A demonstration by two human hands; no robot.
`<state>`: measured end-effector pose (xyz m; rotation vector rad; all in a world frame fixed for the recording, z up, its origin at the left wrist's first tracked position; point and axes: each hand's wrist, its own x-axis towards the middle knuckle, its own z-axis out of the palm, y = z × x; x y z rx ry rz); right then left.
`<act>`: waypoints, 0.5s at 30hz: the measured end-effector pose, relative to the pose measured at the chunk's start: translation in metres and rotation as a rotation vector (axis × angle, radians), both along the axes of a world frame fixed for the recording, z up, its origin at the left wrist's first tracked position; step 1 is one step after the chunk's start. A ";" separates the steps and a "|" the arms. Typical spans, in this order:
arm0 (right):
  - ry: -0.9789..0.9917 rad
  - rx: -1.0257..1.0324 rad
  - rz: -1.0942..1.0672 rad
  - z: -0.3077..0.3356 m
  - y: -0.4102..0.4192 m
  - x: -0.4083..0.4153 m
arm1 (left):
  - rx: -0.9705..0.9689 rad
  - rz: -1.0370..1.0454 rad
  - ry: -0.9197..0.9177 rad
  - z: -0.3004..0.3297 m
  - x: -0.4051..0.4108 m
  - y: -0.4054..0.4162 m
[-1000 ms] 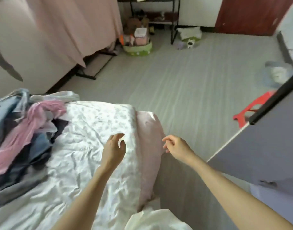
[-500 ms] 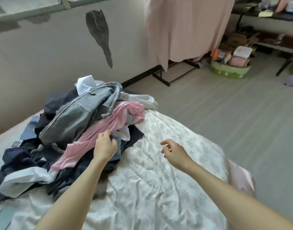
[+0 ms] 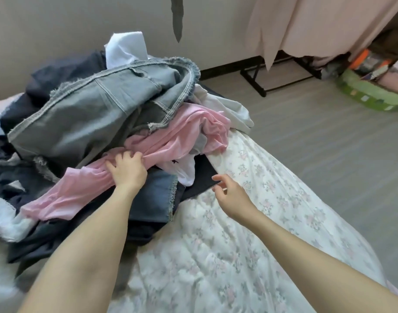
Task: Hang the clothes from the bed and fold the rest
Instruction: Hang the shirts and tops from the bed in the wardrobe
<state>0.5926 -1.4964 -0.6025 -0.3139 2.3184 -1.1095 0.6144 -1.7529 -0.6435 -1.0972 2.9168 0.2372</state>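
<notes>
A bed with a floral cover is taking up most of the view, and a heap of clothes is lying on its left side, against the wall. Nothing looks hung or folded yet, so the task seems to be only starting.

On top of the heap a grey denim piece with frayed seams is sitting; it looks thick and stiff, and probably the heaviest thing there. Under its near edge a pink garment is trailing from the right side of the heap down toward the lower left, over dark blue denim.

The pink cloth looks thin, soft and light, so it should slide out easily, but the denim is lying on part of it and may drag or tumble if it is pulled hard. Taking it at the bunched middle is handy for freeing it; for hanging, the shoulders or neckline would serve better, though those are not showing.

The left hand is clutching the pink cloth at that bunched middle, fingers curled into the folds. The right hand is hovering just above the cover, near the heap's edge, fingers loosely bent and grasping nothing.
</notes>
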 end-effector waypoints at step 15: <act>-0.734 -0.337 -0.632 0.051 0.046 0.075 | 0.912 -0.199 0.465 0.088 0.183 0.208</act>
